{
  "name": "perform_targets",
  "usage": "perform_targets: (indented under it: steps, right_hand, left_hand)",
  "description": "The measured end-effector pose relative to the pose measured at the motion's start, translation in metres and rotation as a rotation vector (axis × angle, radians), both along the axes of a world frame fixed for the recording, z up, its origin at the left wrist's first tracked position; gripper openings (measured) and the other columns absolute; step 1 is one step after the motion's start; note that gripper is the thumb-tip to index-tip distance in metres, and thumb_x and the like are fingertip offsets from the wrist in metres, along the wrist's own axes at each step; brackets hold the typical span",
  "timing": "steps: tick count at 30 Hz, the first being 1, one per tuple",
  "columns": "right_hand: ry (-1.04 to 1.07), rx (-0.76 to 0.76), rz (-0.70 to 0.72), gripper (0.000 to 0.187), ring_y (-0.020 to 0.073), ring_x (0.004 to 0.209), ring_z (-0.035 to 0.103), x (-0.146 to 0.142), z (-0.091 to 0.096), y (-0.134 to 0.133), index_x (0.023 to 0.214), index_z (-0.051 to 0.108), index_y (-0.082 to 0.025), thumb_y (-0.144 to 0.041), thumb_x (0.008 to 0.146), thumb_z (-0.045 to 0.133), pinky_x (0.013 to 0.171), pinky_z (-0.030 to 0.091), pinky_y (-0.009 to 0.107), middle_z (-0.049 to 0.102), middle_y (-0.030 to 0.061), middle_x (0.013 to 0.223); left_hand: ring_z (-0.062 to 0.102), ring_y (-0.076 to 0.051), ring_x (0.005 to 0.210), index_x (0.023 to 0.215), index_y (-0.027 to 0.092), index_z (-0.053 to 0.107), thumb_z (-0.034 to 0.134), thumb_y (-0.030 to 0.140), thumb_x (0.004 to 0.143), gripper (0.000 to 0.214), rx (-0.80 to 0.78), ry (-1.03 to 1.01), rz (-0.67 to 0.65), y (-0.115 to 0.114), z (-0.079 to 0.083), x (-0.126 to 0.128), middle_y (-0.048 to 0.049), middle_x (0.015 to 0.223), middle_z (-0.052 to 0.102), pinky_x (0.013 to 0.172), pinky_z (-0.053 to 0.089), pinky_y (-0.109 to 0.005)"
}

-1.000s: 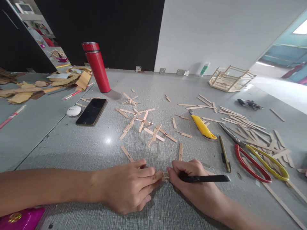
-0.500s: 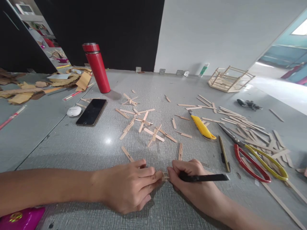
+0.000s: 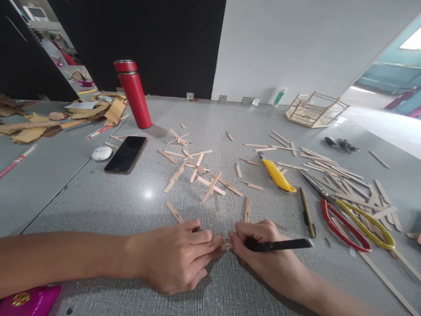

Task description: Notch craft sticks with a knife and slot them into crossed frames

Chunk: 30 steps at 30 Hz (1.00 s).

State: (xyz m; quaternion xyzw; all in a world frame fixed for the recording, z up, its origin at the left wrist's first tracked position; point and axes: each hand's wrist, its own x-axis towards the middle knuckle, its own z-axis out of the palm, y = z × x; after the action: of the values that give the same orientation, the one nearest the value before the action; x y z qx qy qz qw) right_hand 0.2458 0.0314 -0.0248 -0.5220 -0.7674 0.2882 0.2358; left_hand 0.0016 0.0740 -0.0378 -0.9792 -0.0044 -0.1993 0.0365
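Note:
My left hand point(image 3: 179, 256) rests on the grey table point(image 3: 108, 206) near its front edge, fingers pressed together on a small wooden stick piece point(image 3: 226, 241). My right hand point(image 3: 263, 254) is closed round a black pen point(image 3: 279, 244), whose tip meets that same piece between the two hands. Loose craft sticks point(image 3: 197, 169), some glued into crosses, lie scattered just beyond the hands. Most of the held piece is hidden under my fingers.
A red flask point(image 3: 133, 94), a black phone point(image 3: 125, 153) and a white earbud case point(image 3: 101, 152) stand at the left. A yellow cutter point(image 3: 278, 175), red-and-yellow scissors point(image 3: 355, 219) and a stick pile point(image 3: 345, 184) lie right. A stick frame point(image 3: 314, 109) sits far right. Cardboard scraps point(image 3: 49, 120) lie far left.

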Motion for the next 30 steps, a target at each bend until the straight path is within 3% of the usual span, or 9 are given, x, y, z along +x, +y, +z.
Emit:
perform_targets:
  steps: [5, 10, 14, 26, 30]
  right_hand:
    - [0.028, -0.030, -0.025, 0.046, 0.0117, 0.055, 0.016, -0.0004, 0.0007, 0.0009, 0.064, 0.019, -0.024, -0.024, 0.096, 0.053, 0.050, 0.021, 0.029, 0.018, -0.0086, 0.059]
    - [0.091, -0.111, -0.073, 0.044, 0.0081, 0.038, 0.034, 0.0012, 0.0001, -0.0013, 0.059, 0.031, -0.025, -0.029, 0.100, 0.047, 0.039, 0.026, 0.024, 0.037, -0.0074, 0.045]
    - [0.135, -0.175, -0.091, 0.043, 0.0076, 0.030, 0.041, 0.0018, -0.0004, -0.0034, 0.058, 0.037, -0.025, -0.029, 0.099, 0.050, 0.035, 0.030, 0.020, 0.038, -0.0088, 0.041]
    - [0.158, -0.210, -0.127, 0.043, 0.0075, 0.030, 0.042, 0.0045, -0.0019, -0.0062, 0.059, 0.039, -0.024, -0.031, 0.098, 0.055, 0.035, 0.030, 0.019, 0.039, -0.0091, 0.041]
    - [0.208, -0.262, -0.130, 0.042, 0.0076, 0.030, 0.046, 0.0049, -0.0028, -0.0058, 0.060, 0.041, -0.023, -0.033, 0.099, 0.053, 0.033, 0.033, 0.018, 0.047, -0.0069, 0.046]
  left_hand:
    - [0.064, -0.027, 0.105, 0.123, -0.004, 0.069, 0.055, 0.020, 0.097, 0.038, 0.001, -0.001, -0.007, 0.0003, -0.0006, -0.0009, -0.0225, 0.127, 0.072, 0.081, 0.049, -0.038]
    - [0.065, -0.027, 0.105, 0.124, -0.005, 0.068, 0.058, 0.020, 0.095, 0.040, -0.008, 0.004, -0.010, 0.0001, -0.0001, -0.0007, -0.0235, 0.129, 0.071, 0.081, 0.049, -0.039]
    - [0.065, -0.027, 0.105, 0.125, -0.005, 0.068, 0.055, 0.020, 0.096, 0.040, -0.010, 0.005, 0.001, 0.0000, 0.0023, 0.0000, -0.0228, 0.129, 0.071, 0.082, 0.049, -0.038]
    - [0.063, -0.027, 0.105, 0.125, -0.003, 0.067, 0.050, 0.019, 0.099, 0.039, -0.026, 0.033, -0.003, 0.0009, 0.0032, -0.0012, -0.0217, 0.130, 0.070, 0.082, 0.049, -0.039]
    - [0.063, -0.027, 0.105, 0.124, -0.004, 0.067, 0.050, 0.018, 0.099, 0.038, -0.028, 0.024, -0.002, 0.0010, 0.0039, -0.0009, -0.0215, 0.129, 0.070, 0.083, 0.049, -0.039]
